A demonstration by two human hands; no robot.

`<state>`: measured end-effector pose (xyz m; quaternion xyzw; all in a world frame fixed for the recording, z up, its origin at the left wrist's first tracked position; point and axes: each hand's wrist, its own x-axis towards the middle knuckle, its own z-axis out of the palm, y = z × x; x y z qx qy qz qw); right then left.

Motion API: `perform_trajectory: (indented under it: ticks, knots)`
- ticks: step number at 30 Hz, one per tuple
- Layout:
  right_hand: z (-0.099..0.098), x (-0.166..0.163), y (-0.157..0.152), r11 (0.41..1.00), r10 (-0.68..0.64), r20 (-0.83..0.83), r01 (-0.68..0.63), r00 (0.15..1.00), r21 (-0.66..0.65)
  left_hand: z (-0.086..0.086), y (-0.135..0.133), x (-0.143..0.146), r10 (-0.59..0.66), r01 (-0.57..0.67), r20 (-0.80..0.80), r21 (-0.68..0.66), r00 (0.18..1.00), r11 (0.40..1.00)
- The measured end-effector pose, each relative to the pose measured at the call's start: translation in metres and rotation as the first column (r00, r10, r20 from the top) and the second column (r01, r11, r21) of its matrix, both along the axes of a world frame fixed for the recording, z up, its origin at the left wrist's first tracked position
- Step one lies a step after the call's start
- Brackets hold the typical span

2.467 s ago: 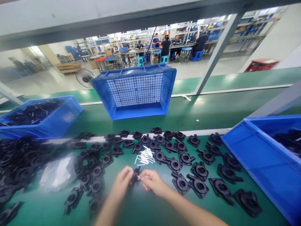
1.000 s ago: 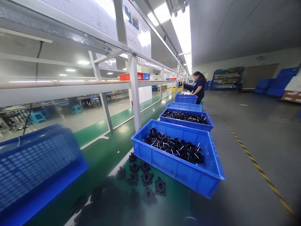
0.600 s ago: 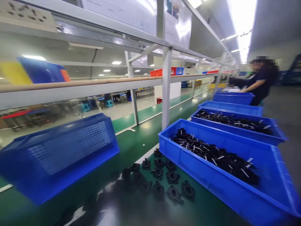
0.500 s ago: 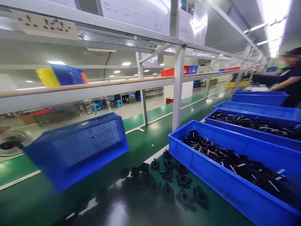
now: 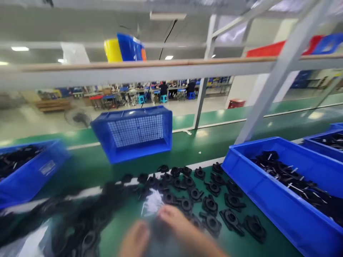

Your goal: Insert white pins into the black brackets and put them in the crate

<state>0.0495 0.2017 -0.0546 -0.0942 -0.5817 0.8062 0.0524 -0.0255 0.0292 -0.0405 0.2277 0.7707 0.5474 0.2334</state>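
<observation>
At the lower middle, my left hand (image 5: 136,238) and my right hand (image 5: 175,219) face each other over the green table, both blurred by motion. Their fingers look curled in, around a dark smear (image 5: 160,228) whose kind I cannot make out. Just beyond my right fingertips is a bunch of thin white strips (image 5: 153,202); whether the hand touches it is unclear. Black moulded parts with round holes (image 5: 209,205) lie spread on the table to the right of my hands. On the left, more black parts (image 5: 88,239) form a blurred heap.
A long blue bin (image 5: 257,189) of black parts with white strips stands at right, and another blue bin (image 5: 45,171) at left. A tilted blue basket (image 5: 139,151) is beyond the table's white edge strip. A slanting metal post (image 5: 278,78) and a rail (image 5: 174,73) cross the view.
The view has swung left and down. Both my hands, the white strips and the left bin have come into view; the person at far right has gone out of it.
</observation>
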Motion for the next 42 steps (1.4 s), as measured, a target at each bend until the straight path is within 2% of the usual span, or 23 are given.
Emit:
perform_trajectory:
  ticks: [2, 4, 6, 9, 12, 20, 29, 37, 40, 42]
  knots:
    - [-0.002, 0.002, -0.002, 0.962, -0.053, 0.054, 0.066, 0.997, -0.266, -0.002, 0.001, 0.004, -0.08, 0.08, 0.012, -0.02, 0.997, 0.997]
    - [-0.007, 0.003, -0.004, 0.875, -0.046, 0.124, 0.1, 0.991, -0.474, -0.002, 0.003, 0.008, -0.146, 0.145, -0.011, -0.051, 0.989, 0.988]
    - [-0.013, 0.003, -0.007, 0.816, 0.0, 0.175, 0.102, 0.984, -0.569, -0.002, 0.005, 0.01, -0.181, 0.176, -0.059, -0.088, 0.982, 0.981]
    - [-0.02, 0.003, -0.012, 0.773, 0.045, 0.206, 0.096, 0.978, -0.627, -0.002, 0.005, 0.009, -0.202, 0.189, -0.115, -0.118, 0.973, 0.975]
    - [-0.021, 0.002, -0.016, 0.779, 0.077, 0.183, 0.056, 0.98, -0.624, -0.003, 0.002, 0.007, -0.218, 0.197, -0.156, -0.137, 0.964, 0.971]
    - [-0.022, 0.004, -0.018, 0.87, 0.091, 0.054, -0.053, 0.994, -0.491, -0.005, -0.005, -0.002, -0.194, 0.17, -0.22, -0.12, 0.956, 0.978]
    - [-0.024, 0.007, -0.018, 0.892, 0.134, -0.004, -0.122, 0.991, -0.435, -0.006, -0.004, 0.003, -0.137, 0.117, -0.267, -0.09, 0.954, 0.989]
    - [-0.022, 0.008, -0.014, 0.916, 0.178, -0.007, -0.169, 0.984, -0.365, -0.009, 0.0, 0.002, -0.088, 0.07, -0.197, -0.098, 0.976, 0.993]
    - [-0.02, 0.007, -0.017, 0.889, 0.221, 0.031, -0.189, 0.975, -0.416, -0.006, -0.006, -0.01, -0.016, -0.01, -0.289, -0.088, 0.957, 0.996]
    - [-0.018, 0.007, -0.019, 0.853, 0.244, 0.054, -0.188, 0.968, -0.487, -0.007, -0.017, -0.023, 0.132, -0.179, -0.443, -0.067, 0.887, 0.981]
